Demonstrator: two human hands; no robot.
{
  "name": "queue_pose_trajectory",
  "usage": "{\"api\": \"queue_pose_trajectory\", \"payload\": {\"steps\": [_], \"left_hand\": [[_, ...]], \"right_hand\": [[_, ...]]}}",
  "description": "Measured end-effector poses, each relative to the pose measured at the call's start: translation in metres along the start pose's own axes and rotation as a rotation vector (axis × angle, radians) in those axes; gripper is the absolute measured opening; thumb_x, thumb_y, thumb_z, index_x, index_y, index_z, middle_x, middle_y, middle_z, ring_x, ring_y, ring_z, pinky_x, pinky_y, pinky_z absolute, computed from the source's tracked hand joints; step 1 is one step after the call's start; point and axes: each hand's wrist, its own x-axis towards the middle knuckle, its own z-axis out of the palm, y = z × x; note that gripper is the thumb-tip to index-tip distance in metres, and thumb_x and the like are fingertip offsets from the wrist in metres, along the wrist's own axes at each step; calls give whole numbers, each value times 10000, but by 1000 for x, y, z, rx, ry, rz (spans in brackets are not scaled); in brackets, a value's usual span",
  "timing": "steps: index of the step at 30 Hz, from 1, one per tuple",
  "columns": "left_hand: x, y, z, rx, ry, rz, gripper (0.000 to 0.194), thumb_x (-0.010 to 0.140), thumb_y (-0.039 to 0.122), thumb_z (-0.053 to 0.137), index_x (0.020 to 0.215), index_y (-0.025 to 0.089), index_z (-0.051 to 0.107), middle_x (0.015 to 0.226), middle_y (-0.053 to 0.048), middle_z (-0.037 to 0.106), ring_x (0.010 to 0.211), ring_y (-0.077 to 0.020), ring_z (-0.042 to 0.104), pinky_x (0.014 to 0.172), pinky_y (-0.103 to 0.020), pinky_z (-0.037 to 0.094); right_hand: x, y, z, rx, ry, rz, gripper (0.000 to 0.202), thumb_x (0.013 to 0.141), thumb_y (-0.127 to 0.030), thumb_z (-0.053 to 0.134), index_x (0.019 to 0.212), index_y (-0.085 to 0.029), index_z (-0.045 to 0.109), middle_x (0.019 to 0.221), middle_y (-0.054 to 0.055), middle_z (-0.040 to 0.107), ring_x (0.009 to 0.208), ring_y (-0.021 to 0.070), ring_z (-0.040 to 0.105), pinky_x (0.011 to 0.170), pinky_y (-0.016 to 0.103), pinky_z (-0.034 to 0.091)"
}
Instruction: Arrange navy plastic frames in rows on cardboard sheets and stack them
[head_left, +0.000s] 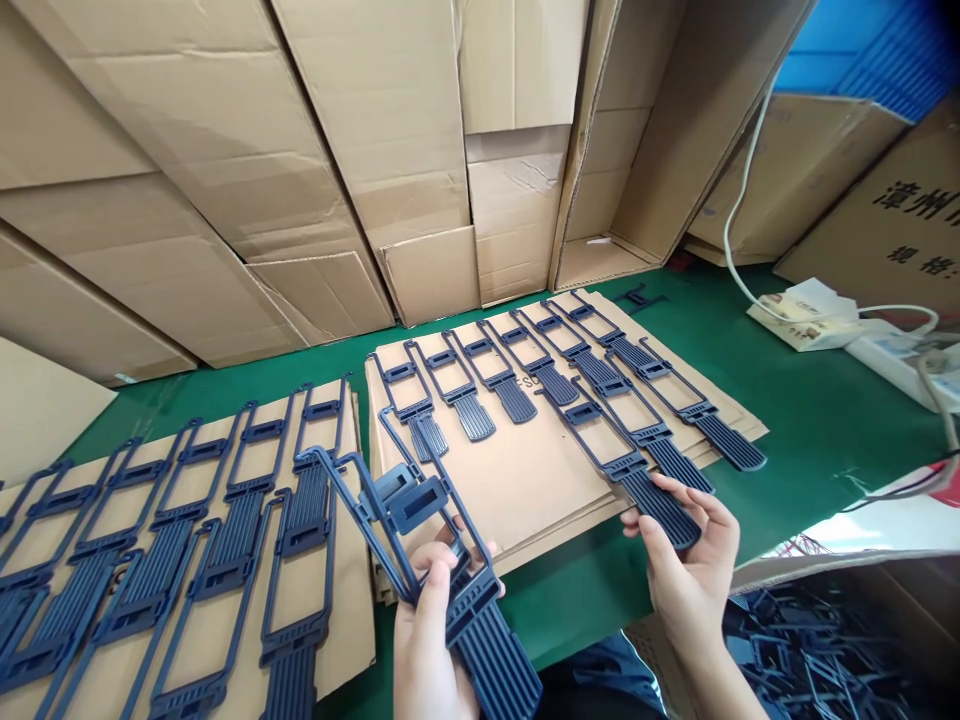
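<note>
My left hand is closed around a few dark blue plastic frames, which tilt up and to the left above the front edge of the cardboard. The thumb and fingers of my right hand pinch the ribbed end of another dark blue frame, whose open end lies over the cardboard sheet. More such frames stand in a row along the sheet's back, and two lie just right of the one in my right hand. Some of my left fingers are hidden behind the frames they hold.
A second cardboard stack at left bears several frames. Tall cartons line the back of the green table. A box of loose dark parts sits lower right. A white cable hangs at right.
</note>
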Motion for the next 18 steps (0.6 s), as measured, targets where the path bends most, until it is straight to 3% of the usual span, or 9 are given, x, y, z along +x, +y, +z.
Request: {"api": "queue_pose_trajectory", "payload": {"steps": [4, 8, 10, 18], "left_hand": [[-1, -2, 0, 0, -22, -36, 352, 551, 393, 805, 616, 167, 544, 942, -24, 691, 734, -246, 678, 569, -310, 569], [3, -2, -3, -3, -48, -66, 365, 523, 395, 818, 608, 164, 548, 907, -7, 694, 683, -232, 677, 589, -323, 567], [4, -2, -4, 4, -49, -73, 370, 518, 406, 818, 594, 161, 550, 906, -5, 690, 677, -229, 676, 596, -329, 567], [-5, -2, 3, 21, -30, -51, 360, 562, 433, 790, 633, 171, 553, 944, -16, 666, 748, -228, 668, 606, -307, 555]], "right_hand": [[1, -1, 5, -94, 31, 78, 430, 752, -227, 643, 1112, -211, 410, 1198, 128, 482, 678, 128, 608, 592, 296, 543], [3, 5, 9, -188, -7, -57, 420, 748, -205, 642, 1118, -184, 445, 1157, 112, 502, 1085, 208, 512, 913, 395, 447], [4, 8, 9, -206, -24, -138, 407, 757, -179, 629, 1121, -182, 447, 1150, 101, 498, 1154, 198, 463, 1008, 410, 357], [9, 9, 6, -427, -94, -260, 474, 766, -178, 624, 1194, -180, 422, 1227, 121, 473, 1191, 217, 441, 1026, 423, 327]]}}
